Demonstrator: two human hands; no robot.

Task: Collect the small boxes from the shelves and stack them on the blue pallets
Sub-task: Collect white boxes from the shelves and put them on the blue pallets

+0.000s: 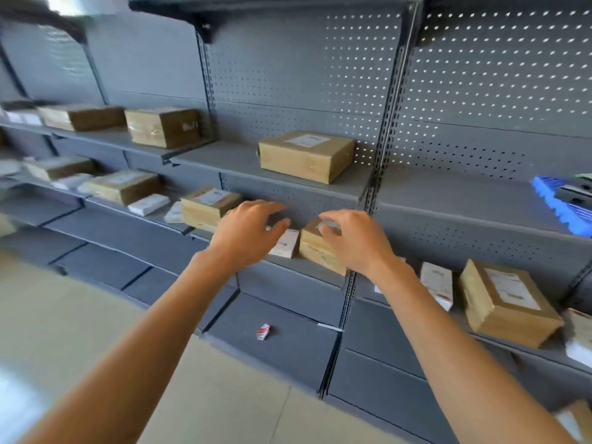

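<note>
Both my arms reach toward the middle grey shelf (288, 264). My left hand (248, 232) hovers with fingers spread over a small white box (286, 244), partly covering it. My right hand (350, 240) curls its fingers over the top of a small brown cardboard box (315, 251) beside the white one; whether it grips is unclear. A larger brown box (304, 155) sits on the shelf above. Another brown box (205, 206) stands just left of my left hand. A blue pallet (557, 200) shows at the right edge.
More brown boxes (503, 299) and white packets (437, 283) lie on the shelves to the right and left. A tiny red-and-white pack (263, 331) lies on the bottom shelf. Perforated back panels and a steel upright (381, 155) stand behind. Beige floor lies at the lower left.
</note>
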